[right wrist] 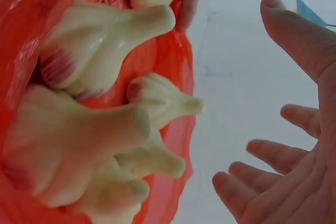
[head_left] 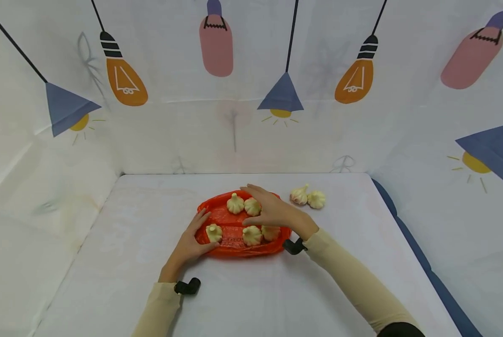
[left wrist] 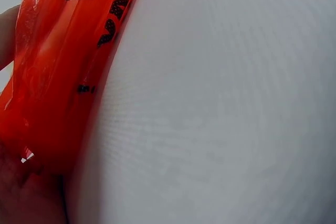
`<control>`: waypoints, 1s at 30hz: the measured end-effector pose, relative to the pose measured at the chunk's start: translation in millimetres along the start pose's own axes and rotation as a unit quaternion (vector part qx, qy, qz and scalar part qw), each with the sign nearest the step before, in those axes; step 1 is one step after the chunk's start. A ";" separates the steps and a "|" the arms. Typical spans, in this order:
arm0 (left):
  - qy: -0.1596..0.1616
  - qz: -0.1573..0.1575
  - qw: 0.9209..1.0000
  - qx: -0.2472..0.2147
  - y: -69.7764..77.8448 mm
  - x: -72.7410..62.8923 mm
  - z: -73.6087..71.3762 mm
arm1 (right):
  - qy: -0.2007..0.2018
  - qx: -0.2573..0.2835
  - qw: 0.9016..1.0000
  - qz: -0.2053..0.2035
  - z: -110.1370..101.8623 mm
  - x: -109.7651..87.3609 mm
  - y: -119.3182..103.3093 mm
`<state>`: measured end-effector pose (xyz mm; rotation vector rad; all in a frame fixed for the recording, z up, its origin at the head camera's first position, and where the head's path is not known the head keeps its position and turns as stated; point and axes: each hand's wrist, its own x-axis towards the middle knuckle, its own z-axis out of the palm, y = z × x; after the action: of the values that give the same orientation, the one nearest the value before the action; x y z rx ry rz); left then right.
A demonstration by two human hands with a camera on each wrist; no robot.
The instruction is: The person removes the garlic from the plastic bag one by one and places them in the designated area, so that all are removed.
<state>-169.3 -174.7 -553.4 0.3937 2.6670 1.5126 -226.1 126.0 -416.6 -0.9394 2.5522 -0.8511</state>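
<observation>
Garlic bulbs (head_left: 252, 236) first, then: where are they in the head view?

Five show inside the red bag (head_left: 234, 253) on the desk (head_left: 150, 224). Two loose bulbs (head_left: 299, 195) lie outside it, at two o'clock.

And your hands?

My left hand (head_left: 189, 243) rests at the rim near eight o'clock, fingers (head_left: 197, 221) relaxed and spread, with no pinch that I can see. My right hand (head_left: 272, 210) is over the bag's three o'clock side, wide, holding nothing.

What does the left wrist view add?

Red plastic from eight to eleven o'clock, my skin against its edge. It looks thin and slack, so I suspect a careless tug would fold the rim and spill bulbs.

And the right wrist view?

Stems (right wrist: 157, 22) point towards three o'clock; my spread fingers sit at four, apart from them. Sweeping low could, I think, snag a stem and flip a bulb out, or nudge the loose pair into rolling.
</observation>
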 end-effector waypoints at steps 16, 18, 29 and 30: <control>-0.001 0.000 1.000 0.001 -1.1 -0.8 -1.4 | -0.052 0.050 0.997 -0.008 30.3 27.0 -8.9; -0.002 -0.001 1.000 0.003 -1.2 -0.8 -1.4 | -0.057 0.054 0.997 -0.003 32.8 29.5 -10.1; -0.001 0.001 1.000 0.007 -0.5 -0.9 -1.6 | -0.080 0.029 0.996 -0.004 45.9 41.3 -15.4; -0.002 0.000 1.000 0.008 -0.4 -1.0 -1.5 | -0.082 0.025 0.996 -0.005 47.4 42.6 -15.3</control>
<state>-168.7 -176.4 -553.1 0.3960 2.6777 1.4896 -229.0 68.0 -447.1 -0.9665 2.3794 -0.8019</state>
